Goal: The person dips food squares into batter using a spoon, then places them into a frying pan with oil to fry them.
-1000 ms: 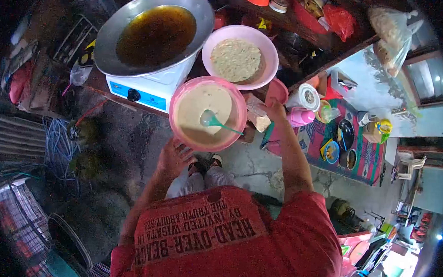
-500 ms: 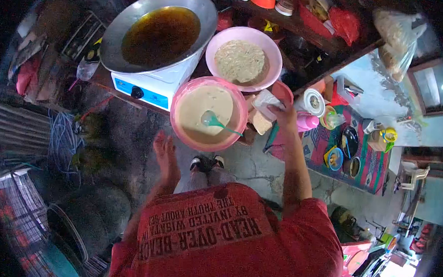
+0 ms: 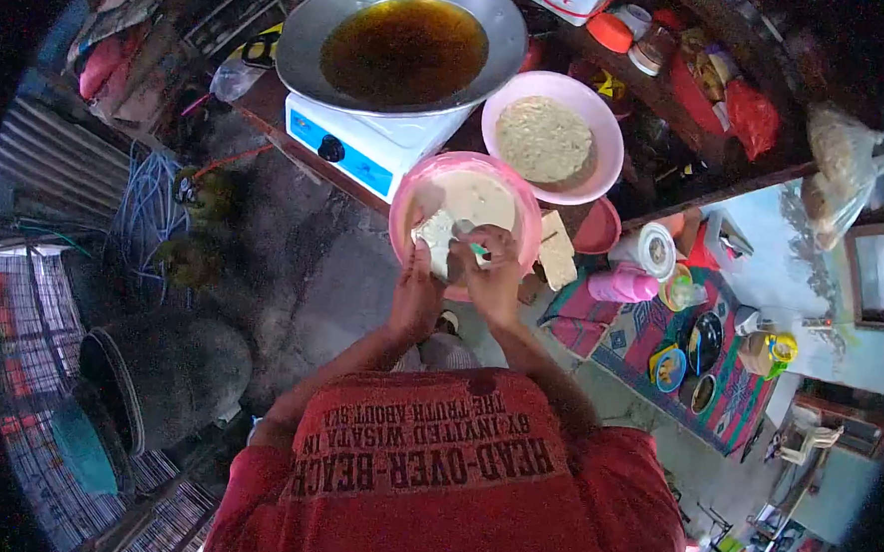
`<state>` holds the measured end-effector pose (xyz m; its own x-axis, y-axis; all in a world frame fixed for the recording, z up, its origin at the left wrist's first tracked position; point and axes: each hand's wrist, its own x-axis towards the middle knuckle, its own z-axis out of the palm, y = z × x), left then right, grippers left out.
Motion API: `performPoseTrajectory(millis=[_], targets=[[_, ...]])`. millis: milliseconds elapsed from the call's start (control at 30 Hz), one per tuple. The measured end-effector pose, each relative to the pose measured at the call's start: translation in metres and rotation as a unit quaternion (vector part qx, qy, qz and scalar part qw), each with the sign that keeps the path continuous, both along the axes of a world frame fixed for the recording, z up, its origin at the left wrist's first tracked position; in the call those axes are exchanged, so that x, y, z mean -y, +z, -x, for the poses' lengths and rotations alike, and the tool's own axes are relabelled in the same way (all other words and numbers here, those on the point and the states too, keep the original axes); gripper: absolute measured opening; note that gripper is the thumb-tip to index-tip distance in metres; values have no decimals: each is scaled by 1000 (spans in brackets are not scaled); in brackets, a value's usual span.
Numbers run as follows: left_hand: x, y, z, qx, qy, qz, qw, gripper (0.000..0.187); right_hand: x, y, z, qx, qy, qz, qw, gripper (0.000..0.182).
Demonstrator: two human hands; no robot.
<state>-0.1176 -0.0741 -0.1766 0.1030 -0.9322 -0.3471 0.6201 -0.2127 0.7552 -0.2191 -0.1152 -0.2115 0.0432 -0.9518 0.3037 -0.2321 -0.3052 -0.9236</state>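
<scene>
A pink bowl (image 3: 401, 222) of pale batter stands at the table's edge. Over its near side, my left hand (image 3: 419, 293) grips a flat whitish piece (image 3: 438, 238) by its lower left edge. My right hand (image 3: 492, 276) is closed at the bowl's near right side, with fingers on the green-handled ladle, whose bowl and most of whose handle are hidden. Beyond it sits a lighter pink basin (image 3: 610, 165) with a thick, lumpy mixture. A wide metal pan (image 3: 299, 44) of brown oil rests on a white stove (image 3: 368, 152).
Beige blocks (image 3: 556, 252) and a red dish (image 3: 598, 229) lie right of the bowl. A white lidded tub (image 3: 655, 249) and pink bottle (image 3: 623, 285) stand farther right. A patterned mat (image 3: 619, 335) holds several dishes. A dark barrel (image 3: 182, 367) is at the lower left.
Both hands have come together over the batter bowl. The whitish piece, earlier at my right hand beside the bowl, is now in my left hand. The view has shifted, moving the table items rightward.
</scene>
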Motion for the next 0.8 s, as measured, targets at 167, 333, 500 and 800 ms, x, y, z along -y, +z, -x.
performPoseTrajectory(millis=[167, 333, 500, 800], targets=[[-3, -21, -7, -59, 38, -18, 997, 36, 3, 12, -6, -139, 67, -12, 988, 36], [5, -12, -5, -35, 44, -10, 998, 37, 19, 6, 1, -64, 161, -65, 983, 39], [5, -17, -7, 188, -23, -8, 982, 42, 29, 0, 11, -58, 180, -137, 972, 36], [6, -30, -14, 220, -8, 96, 971, 36, 28, -2, 23, -35, 172, -239, 955, 23]])
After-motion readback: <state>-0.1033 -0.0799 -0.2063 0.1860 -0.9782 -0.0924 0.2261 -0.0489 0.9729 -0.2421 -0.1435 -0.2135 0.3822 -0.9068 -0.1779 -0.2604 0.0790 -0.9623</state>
